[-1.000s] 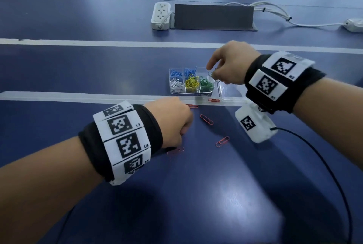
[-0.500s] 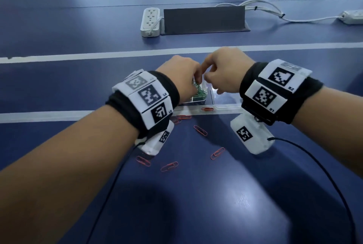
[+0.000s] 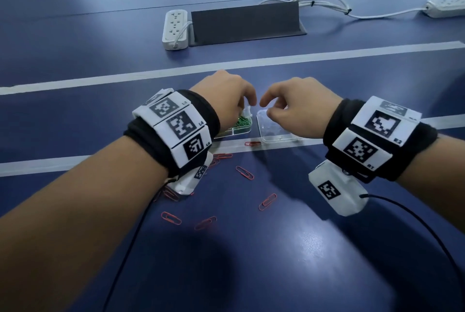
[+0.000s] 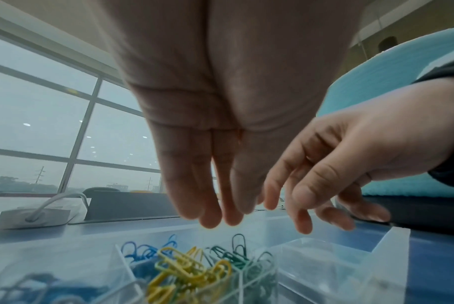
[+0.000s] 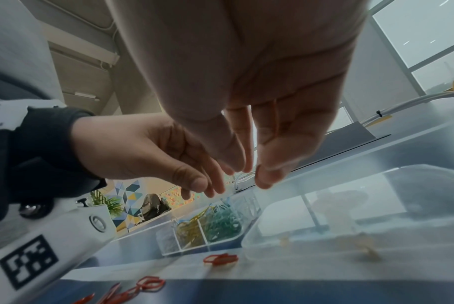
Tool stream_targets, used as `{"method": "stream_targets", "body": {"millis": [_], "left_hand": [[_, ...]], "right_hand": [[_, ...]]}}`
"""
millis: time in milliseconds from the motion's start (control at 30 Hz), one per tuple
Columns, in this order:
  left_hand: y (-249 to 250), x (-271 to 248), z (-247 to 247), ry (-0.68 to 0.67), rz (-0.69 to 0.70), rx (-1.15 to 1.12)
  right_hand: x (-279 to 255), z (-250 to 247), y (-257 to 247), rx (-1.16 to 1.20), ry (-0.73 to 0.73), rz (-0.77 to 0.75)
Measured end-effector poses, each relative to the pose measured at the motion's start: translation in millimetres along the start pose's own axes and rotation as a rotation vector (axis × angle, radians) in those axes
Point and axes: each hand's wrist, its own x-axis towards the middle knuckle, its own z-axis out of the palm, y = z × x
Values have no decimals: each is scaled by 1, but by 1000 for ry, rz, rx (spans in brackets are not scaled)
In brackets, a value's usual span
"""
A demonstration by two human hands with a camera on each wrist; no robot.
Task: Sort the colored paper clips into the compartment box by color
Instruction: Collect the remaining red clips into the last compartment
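Above the compartment box (image 3: 241, 128), both hands (image 3: 227, 100) (image 3: 299, 108) hovered, fingers (image 4: 207, 209) loosely extended, holding nothing; next, pinch one red clip (image 3: 244, 173) singly.

We read this as an office: long dark-blue desk (image 3: 100, 35) with white power strip (image 3: 175, 28) and grey cable-tray flap (image 3: 245, 23), large grid-framed windows (image 4: 51, 127), teal chair back (image 4: 392, 82).

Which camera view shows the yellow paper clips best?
The left wrist view: the yellow paper clips lie close and sharp in their compartment, between the blue and green ones. The right wrist view shows them smaller and farther off. In the head view the left hand and its wristband hide them.
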Motion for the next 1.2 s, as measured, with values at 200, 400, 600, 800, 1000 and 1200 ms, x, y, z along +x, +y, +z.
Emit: {"method": "stream_targets", "body": {"millis": [200, 400, 600, 800, 1000, 1200], "left_hand": [[-4, -10, 0, -9, 2, -65], [-17, -51, -1, 51, -27, -178], [-37, -82, 12, -116, -114, -72], [-57, -97, 13, -156, -226, 28], [-60, -95, 11, -171, -244, 55], [-65, -90, 9, -185, -240, 85]], "right_hand": [[-4, 3, -4, -47, -28, -37], [-15, 26, -19, -281, -146, -118], [-13, 42, -30, -441, -147, -171], [-11, 45, -31, -417, -182, -214], [-19, 44, -46, -443, -156, -260], [-12, 46, -55, -343, -150, -276]]}}
